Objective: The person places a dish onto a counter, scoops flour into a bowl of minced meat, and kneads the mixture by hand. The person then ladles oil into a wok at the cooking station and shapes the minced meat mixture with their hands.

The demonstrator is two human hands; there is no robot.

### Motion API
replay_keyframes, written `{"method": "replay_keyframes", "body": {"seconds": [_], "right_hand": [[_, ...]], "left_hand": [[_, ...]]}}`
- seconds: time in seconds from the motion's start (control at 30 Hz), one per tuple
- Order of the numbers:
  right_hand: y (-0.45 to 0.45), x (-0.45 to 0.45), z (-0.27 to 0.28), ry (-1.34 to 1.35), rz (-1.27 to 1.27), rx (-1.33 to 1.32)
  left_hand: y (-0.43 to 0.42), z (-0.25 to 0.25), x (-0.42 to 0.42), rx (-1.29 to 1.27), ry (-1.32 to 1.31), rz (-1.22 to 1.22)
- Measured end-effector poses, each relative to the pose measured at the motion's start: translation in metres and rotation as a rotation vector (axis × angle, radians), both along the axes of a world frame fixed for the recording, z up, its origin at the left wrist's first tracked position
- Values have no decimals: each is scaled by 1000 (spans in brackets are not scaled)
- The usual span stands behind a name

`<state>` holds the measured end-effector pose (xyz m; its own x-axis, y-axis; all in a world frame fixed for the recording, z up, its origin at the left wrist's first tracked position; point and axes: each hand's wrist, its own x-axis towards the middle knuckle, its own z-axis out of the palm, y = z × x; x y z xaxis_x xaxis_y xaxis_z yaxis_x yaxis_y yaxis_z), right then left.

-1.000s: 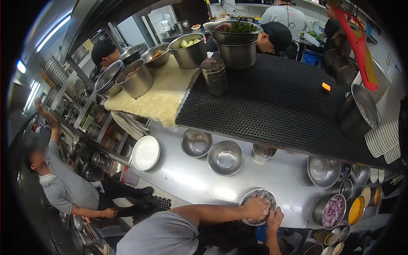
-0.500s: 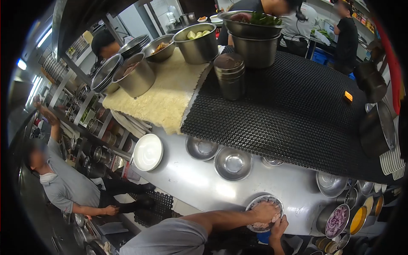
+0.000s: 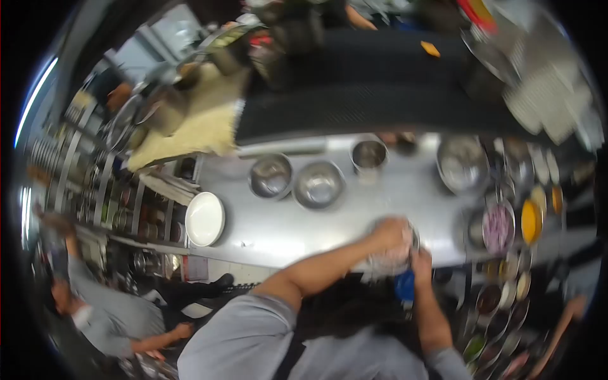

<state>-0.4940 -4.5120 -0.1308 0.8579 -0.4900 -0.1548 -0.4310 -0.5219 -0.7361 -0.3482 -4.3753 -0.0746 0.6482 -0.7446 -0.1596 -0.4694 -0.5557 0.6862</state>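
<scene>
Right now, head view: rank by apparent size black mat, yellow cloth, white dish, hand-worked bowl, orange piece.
1. Black mat
2. Yellow cloth
3. White dish and hand-worked bowl: unranked; they look close, and the bowl is blurred and partly covered
4. Orange piece

The steel counter (image 3: pixel 291 231) carries a white dish (image 3: pixel 204 219), two metal bowls (image 3: pixel 318 185), a pot (image 3: pixel 369 156), a large basin (image 3: pixel 463 166) — and a blurred bowl (image 3: pixel 386 266) at its near edge.

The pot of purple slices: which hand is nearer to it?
Right. The right hand, at the mixing bowl's rim, is left of the pot; the left hand, at that bowl too, is farther left.
</scene>
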Motion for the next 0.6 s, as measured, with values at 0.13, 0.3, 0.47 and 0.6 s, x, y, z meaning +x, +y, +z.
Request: {"method": "replay_keyframes", "body": {"seconds": [0.13, 0.3, 0.47, 0.6], "right_hand": [[0, -5, 25, -49, -91, -47], [-7, 1, 51, 18, -143, -35], [-6, 1, 56, 135, -106, -7], [-9, 7, 57, 38, -58, -18]], "left_hand": [[0, 50, 1, 108, 55, -229], [22, 49, -10, 52, -131, -445], [22, 75, -9, 142, -181, -457], [8, 49, -6, 148, -274, -510]]}}
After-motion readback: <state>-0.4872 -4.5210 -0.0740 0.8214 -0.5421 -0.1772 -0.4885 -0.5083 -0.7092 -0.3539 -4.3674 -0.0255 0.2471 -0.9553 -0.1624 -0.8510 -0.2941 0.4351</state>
